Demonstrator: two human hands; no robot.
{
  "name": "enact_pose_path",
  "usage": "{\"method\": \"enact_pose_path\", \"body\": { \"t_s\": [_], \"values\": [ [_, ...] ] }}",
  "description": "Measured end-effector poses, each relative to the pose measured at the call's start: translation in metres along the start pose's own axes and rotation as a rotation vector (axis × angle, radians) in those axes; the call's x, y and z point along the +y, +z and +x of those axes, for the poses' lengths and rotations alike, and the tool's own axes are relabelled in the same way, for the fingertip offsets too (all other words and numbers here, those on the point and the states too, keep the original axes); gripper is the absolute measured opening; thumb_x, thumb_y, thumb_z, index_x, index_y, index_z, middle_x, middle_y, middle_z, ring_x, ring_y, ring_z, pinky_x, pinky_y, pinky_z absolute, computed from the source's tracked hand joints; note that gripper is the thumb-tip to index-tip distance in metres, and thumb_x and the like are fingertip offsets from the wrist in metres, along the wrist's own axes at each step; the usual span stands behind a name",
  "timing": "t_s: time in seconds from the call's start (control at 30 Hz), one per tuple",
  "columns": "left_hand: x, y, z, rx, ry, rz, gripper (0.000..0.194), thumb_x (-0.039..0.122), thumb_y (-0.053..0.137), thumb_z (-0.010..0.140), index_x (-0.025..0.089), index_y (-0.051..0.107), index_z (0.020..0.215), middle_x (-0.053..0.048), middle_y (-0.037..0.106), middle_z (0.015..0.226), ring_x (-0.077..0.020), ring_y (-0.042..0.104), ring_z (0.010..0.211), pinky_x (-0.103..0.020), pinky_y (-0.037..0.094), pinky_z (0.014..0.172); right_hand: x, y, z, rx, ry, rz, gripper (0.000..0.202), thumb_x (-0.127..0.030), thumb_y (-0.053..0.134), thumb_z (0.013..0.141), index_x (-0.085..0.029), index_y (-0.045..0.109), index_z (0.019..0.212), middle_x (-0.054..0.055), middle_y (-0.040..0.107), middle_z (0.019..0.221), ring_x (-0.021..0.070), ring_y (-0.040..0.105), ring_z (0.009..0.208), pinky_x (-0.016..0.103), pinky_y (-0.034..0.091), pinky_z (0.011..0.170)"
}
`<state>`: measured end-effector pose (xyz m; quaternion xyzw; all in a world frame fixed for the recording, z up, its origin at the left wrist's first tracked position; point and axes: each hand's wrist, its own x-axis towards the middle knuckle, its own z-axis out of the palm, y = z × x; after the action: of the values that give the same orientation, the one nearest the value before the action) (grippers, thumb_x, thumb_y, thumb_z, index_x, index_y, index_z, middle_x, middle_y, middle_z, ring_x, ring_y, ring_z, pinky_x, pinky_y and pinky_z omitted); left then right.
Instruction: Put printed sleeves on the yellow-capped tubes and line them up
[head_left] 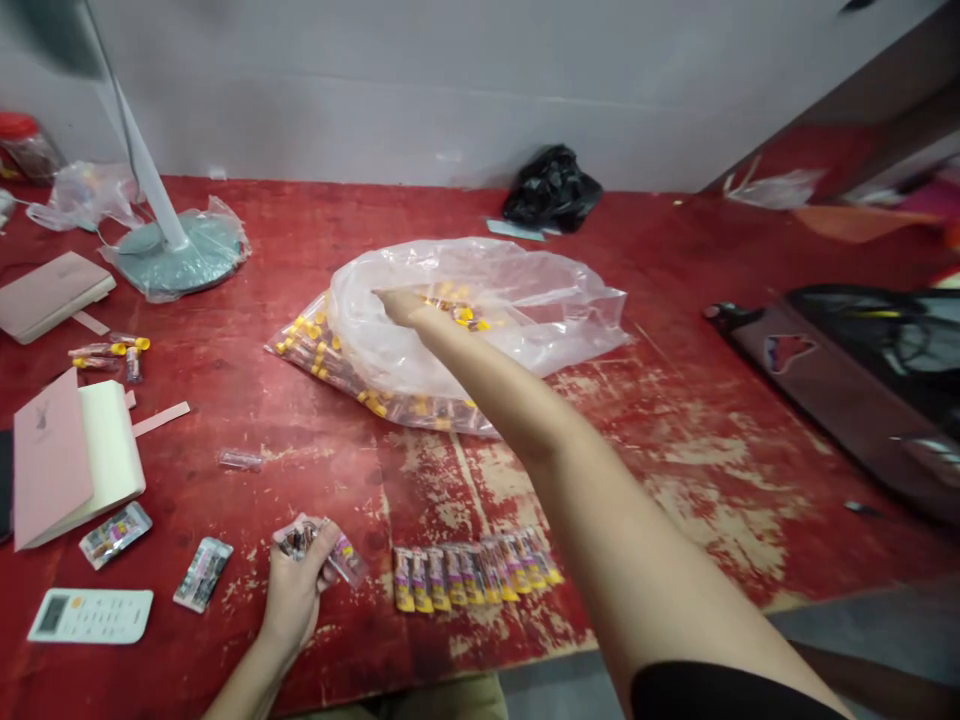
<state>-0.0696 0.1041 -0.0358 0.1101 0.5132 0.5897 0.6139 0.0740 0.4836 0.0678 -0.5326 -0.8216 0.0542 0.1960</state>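
Note:
My left hand [296, 590] is closed around small printed packets [346, 560], low above the table; one with a clear end sticks out past the thumb. To its right, a row of slim tubes with yellow ends [469, 572] lies side by side. My right hand [401, 306] reaches across to the mouth of a large clear plastic bag [525, 270]. A finger is stretched out against the plastic, and the others are largely hidden. Many yellow-capped tubes [319, 350] fill the bag. Two flat sachets [202, 574] and a clear empty-looking tube [240, 460] lie to the left.
At the left are an open pink notebook [56, 460], a closed one [52, 295], several loose yellow-capped tubes [105, 352] and a white remote [90, 615]. A lamp base [180, 260] and a black plastic bag [553, 190] stand behind. A dark bag [810, 380] lies right.

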Motion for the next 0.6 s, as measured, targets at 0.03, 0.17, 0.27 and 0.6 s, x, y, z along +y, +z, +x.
{"method": "enact_pose_path", "body": {
  "t_s": [0.03,0.17,0.27,0.6],
  "values": [
    [0.002,0.002,-0.003,-0.01,0.015,-0.016,0.05,0.05,0.092,0.054,0.013,0.062,0.071,0.004,0.051,0.054,-0.0038,0.041,0.044,-0.015,0.025,0.039,0.003,-0.012,-0.004,-0.026,0.042,-0.015,0.015,-0.022,0.071,0.087,-0.011,0.074,0.096,0.015,0.076,0.091,0.0228,0.072,0.088,0.033,0.055,0.086],
    [0.012,0.011,-0.02,-0.094,0.066,-0.091,0.046,0.04,0.093,0.056,0.013,0.064,0.08,0.003,0.058,0.064,-0.0056,0.05,0.052,-0.015,0.031,0.042,0.021,-0.078,-0.056,-0.054,0.13,0.049,0.013,-0.016,0.062,0.092,-0.01,0.074,0.096,0.012,0.076,0.09,0.0176,0.068,0.079,0.031,0.053,0.081],
    [0.015,0.026,-0.032,-0.119,0.112,-0.105,0.049,0.039,0.095,0.051,0.013,0.059,0.074,0.003,0.059,0.064,-0.0045,0.049,0.05,-0.014,0.03,0.04,0.025,-0.124,-0.133,0.024,0.061,0.443,0.02,-0.025,0.072,0.087,-0.012,0.071,0.102,0.006,0.073,0.087,0.0121,0.064,0.072,0.027,0.053,0.072],
    [-0.017,0.098,-0.097,-0.362,0.099,-0.135,0.058,0.038,0.097,0.042,0.012,0.057,0.074,0.004,0.057,0.061,-0.0048,0.051,0.051,-0.013,0.033,0.04,-0.027,-0.142,-0.405,0.363,0.217,1.279,0.045,-0.046,0.082,0.074,-0.022,0.067,0.11,0.002,0.072,0.097,0.0123,0.068,0.081,0.026,0.06,0.075]
  ]
}}
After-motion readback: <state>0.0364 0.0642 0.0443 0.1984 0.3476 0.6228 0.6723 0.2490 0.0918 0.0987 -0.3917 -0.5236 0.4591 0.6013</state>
